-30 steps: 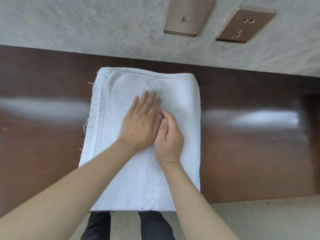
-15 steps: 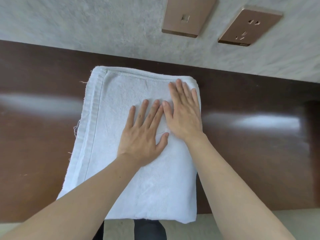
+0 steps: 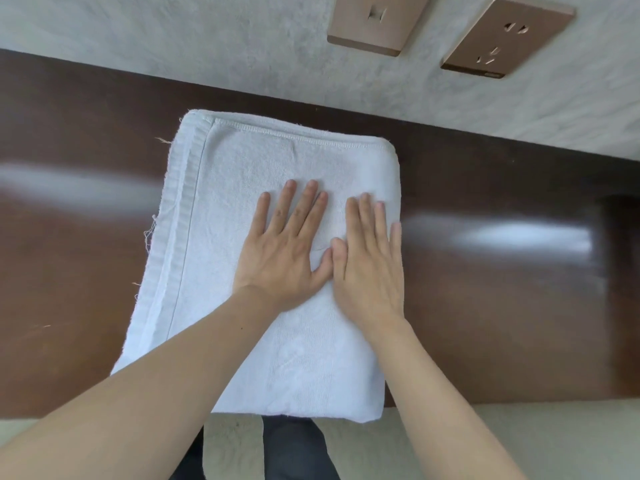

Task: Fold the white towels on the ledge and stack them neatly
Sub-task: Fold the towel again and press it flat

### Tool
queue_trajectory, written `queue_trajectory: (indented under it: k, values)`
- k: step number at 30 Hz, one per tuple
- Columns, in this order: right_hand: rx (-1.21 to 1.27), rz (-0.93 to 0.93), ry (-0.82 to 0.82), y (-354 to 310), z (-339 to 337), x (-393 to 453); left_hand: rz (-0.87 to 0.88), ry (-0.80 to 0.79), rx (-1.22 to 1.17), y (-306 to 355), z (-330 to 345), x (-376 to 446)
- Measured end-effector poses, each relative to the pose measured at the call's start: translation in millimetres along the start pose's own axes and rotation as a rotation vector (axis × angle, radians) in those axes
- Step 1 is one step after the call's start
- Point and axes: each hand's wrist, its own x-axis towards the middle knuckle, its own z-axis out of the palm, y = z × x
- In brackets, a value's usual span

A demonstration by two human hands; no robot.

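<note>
risk first: your left hand [image 3: 280,251] and right hand [image 3: 369,258] both lie flat and open, palms down, thumbs touching, gripping nothing, on the folded white towel [image 3: 249,174] that sits on the dark ledge [image 3: 485,278] with its near edge hanging just past the front lip. push toward yourself while smoothing and i'd expect the towel to slide off that glossy top, or the stepped left-side layers to skew further. containers: none in view, nothing to report.
</note>
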Motion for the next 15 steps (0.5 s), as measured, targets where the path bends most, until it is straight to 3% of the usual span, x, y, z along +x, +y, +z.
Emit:
queue_trajectory:
  k: [4,10,15]
  values:
    - [-0.051,0.032,-0.011,14,12,-5,0.015,0.017,0.013,0,0,1]
    - [0.127,-0.008,-0.013,27,9,1,0.033,-0.019,0.016,-4,-1,-5]
    - [0.3,0.129,-0.039,19,2,-34,0.014,-0.009,-0.086,10,3,-46]
